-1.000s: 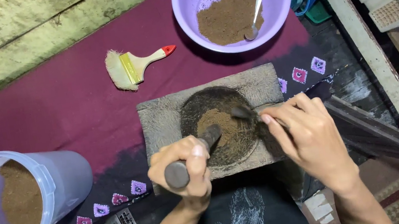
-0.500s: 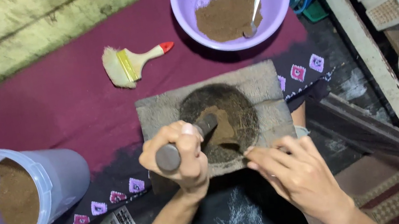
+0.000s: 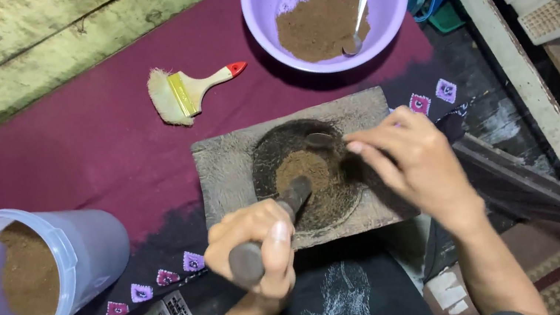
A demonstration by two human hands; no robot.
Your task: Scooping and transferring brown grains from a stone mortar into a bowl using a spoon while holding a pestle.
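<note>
Stone mortar (image 3: 222, 170), rough grey slab, brown powder (image 3: 309, 175), dark pestle (image 3: 287, 205)

Maroon cloth (image 3: 69, 150): stone mortar (image 3: 222, 170), brush (image 3: 187, 90), purple bowl (image 3: 264, 10), tub (image 3: 95, 243).

My left hand (image 3: 255, 247) is curled into a closed fist, thumb on top, knuckles turned outward, forearm coming up from below. My right hand (image 3: 411, 159) lies palm down, fingers (image 3: 368, 147) pinched together and pointing left, wrist angled back toward me.
</note>
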